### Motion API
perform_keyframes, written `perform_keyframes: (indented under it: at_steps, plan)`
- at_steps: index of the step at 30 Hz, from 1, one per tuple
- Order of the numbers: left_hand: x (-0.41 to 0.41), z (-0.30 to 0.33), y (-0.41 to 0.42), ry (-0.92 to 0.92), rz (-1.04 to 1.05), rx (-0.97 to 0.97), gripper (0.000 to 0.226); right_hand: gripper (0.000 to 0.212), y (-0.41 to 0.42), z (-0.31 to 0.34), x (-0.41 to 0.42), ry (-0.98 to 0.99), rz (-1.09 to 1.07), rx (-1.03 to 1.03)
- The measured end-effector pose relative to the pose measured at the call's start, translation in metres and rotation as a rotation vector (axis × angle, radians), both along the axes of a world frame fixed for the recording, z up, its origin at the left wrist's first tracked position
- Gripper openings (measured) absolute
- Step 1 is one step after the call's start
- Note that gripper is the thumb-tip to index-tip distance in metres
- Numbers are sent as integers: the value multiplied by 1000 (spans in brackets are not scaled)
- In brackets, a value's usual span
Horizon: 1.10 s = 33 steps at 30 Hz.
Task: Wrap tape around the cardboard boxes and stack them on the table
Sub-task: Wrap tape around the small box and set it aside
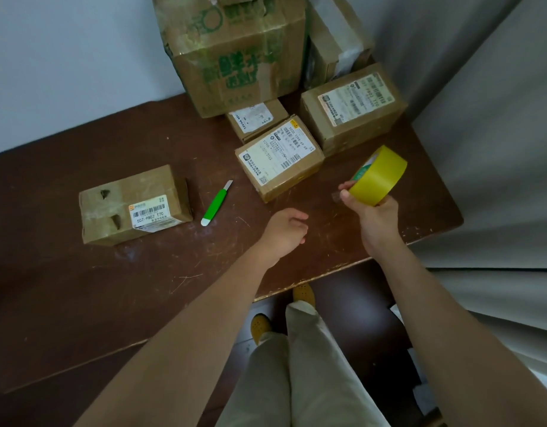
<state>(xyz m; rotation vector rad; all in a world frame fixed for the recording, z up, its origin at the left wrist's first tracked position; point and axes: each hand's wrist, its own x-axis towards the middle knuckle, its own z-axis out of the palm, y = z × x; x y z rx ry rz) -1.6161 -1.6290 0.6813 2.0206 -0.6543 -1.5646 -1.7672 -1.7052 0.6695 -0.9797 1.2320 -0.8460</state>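
Observation:
My right hand grips a yellow roll of tape above the right part of the brown table. My left hand hovers over the table's middle with loosely curled fingers, holding nothing. A small labelled cardboard box sits just beyond both hands. Another taped box lies to the left. A third labelled box stands at the right rear, with a small box behind the middle one.
A green and white utility knife lies between the left box and the middle box. A large box with green print stands against the wall, another box beside it. Grey curtain hangs right of the table.

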Motion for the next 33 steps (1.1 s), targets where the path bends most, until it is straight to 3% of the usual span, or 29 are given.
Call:
perform_keyframes:
  at_steps: [8, 12, 18, 22, 27, 33]
  plan:
    - [-3, 12, -10, 18, -71, -192, 75, 19, 16, 44, 4, -59, 77, -78]
    - [-7, 24, -18, 19, -112, -294, 74, 12, 12, 80, 8, -155, 126, 28]
    - [3, 43, -9, 139, 49, -347, 88, 25, 17, 110, 2, -189, 201, 116]
    - [21, 67, 7, 342, 72, -314, 68, 26, 26, 123, 8, -282, 268, 176]
    - [52, 84, 35, 293, 111, -340, 28, 20, 39, 137, 30, -324, 315, 195]
    - [87, 96, 77, 157, 186, -438, 36, 15, 62, 153, 70, -394, 455, 236]
